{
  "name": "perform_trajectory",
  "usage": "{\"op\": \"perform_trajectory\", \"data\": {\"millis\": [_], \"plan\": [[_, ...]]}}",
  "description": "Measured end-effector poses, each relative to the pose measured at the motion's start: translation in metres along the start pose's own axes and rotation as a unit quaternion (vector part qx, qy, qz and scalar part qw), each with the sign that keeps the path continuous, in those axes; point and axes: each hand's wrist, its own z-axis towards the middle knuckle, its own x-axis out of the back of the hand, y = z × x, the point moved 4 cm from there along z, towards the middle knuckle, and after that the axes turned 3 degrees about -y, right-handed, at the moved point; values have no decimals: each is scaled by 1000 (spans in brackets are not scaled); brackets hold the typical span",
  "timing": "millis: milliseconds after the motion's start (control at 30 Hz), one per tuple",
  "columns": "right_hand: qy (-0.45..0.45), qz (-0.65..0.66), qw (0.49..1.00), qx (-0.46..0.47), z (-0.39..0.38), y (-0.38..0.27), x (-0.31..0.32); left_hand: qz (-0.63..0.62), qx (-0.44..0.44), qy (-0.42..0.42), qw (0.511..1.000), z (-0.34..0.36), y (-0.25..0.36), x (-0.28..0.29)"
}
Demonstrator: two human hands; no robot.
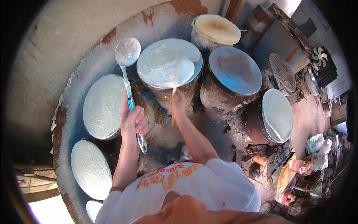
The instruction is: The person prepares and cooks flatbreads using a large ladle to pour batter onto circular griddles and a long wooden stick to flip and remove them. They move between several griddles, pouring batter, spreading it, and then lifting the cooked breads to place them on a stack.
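My left hand is closed round the handle of a metal ladle. The ladle's round bowl is raised left of the middle griddle, with a whitish coating on it. My right hand grips a thin light stick. Its far part is blurred over the middle griddle, and a yellowish end shows below my fist. White batter covers most of that round griddle, with a brighter patch near the stick. Whether the stick touches the batter, I cannot tell.
Similar rounds coated white lie at the left. Another coated griddle stands at the right, beside a bare, brown-stained griddle. A browned round tops the back stove. A curved wall rings the left. Cluttered bottles stand far right.
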Motion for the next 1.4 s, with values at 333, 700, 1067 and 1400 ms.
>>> {"op": "perform_trajectory", "data": {"millis": [333, 700, 1067, 1400], "plan": [[-55, -134, 984, -105, 17, -50, 134, 58, 10, -38, 998, 23, -33, -26], [-119, -246, 943, -189, 34, -97, 206, 100, 46, -1, 994, 101, -67, -76], [-13, -643, 755, 128, 80, -136, 194, -354, 255, -150, 887, 147, -92, -107], [-121, -630, 730, 235, 98, -154, 173, -449, 355, -10, 820, 176, -87, -101]]}}
